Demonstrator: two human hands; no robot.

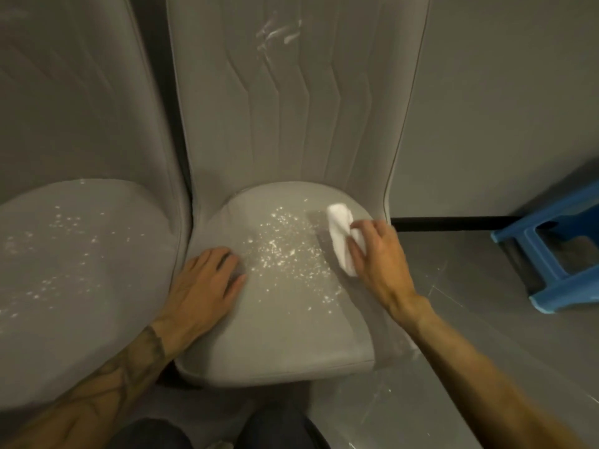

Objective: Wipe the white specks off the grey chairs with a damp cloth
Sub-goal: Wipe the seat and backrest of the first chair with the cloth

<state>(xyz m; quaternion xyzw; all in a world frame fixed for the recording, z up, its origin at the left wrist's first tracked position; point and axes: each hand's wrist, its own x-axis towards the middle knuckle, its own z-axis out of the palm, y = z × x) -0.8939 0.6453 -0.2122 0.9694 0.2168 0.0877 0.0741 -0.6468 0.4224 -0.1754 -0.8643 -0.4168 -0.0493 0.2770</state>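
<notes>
Right hand grips folded white cloth, 2 o'clock on grey fabric chair seat; left hand flat, 9 o'clock.

Grey chairs, white specks, white cloth, blue stool.

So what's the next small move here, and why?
Probably sweep the right hand and its cloth leftward across the seat. The cloth sits at the seat's right side, and white specks lie thick just to its left. The left hand rests flat on the seat's left edge.
</notes>
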